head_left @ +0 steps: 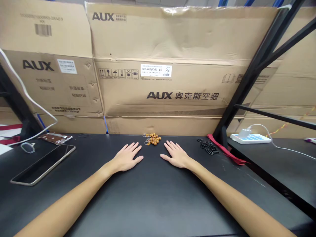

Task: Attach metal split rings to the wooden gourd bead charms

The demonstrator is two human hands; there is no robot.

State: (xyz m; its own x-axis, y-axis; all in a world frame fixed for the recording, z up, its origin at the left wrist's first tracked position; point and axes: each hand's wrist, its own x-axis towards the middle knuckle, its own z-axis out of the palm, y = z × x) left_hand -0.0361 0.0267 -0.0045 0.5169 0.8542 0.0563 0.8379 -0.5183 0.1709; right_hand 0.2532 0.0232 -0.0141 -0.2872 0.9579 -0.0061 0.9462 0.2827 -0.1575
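Both open, fingers spread, palms down and empty: L hand (127,158) and R hand (176,155) flank gold bead keychains (153,140), piled on black desk (148,197) — none lifted; black rings (208,147) lie off to R — unhandled.

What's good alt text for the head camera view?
A bare left hand and right hand lie flat on a black tabletop, either side of round golden beads on metal rings. A black smartphone lies leftward; brown cardboard AUX cartons stand behind.
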